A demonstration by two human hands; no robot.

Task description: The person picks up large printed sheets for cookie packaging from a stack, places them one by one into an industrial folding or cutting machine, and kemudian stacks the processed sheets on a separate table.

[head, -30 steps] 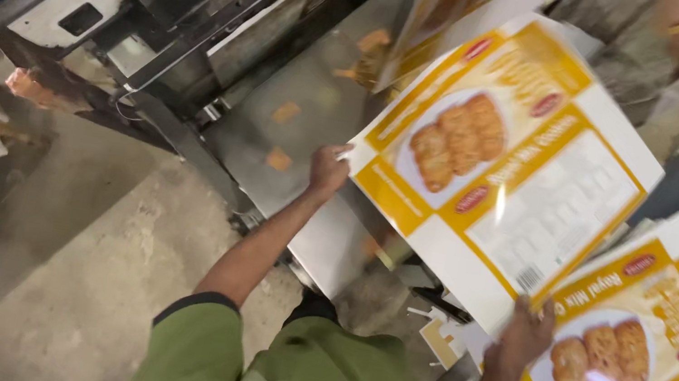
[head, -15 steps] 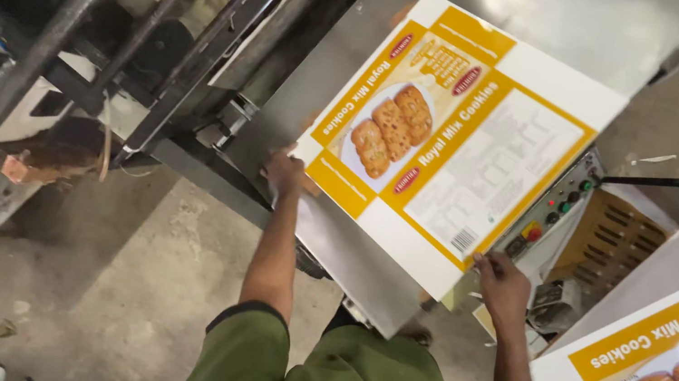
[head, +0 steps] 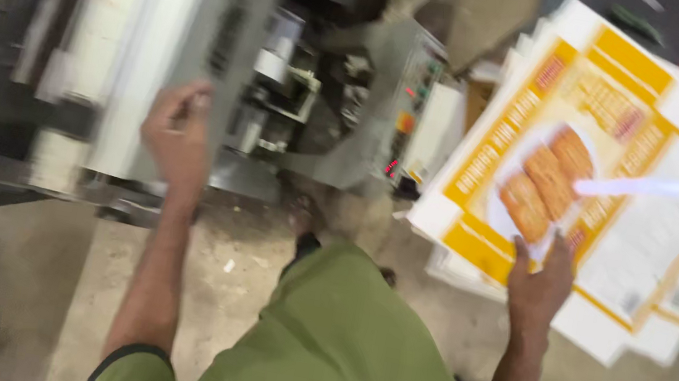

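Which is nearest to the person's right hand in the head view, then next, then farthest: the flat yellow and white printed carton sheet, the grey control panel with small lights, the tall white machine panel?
From the right hand:
1. Flat yellow and white printed carton sheet, touching, gripped at its lower edge.
2. Grey control panel with small lights, to the left.
3. Tall white machine panel, far left, by the left hand.

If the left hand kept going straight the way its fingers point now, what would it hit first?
Most likely the grey metal machine panel. The left hand is raised with its fingers pointing up toward that panel, and nothing shows between them. The picture is blurred, so depth is uncertain; the fingers may already be touching it.
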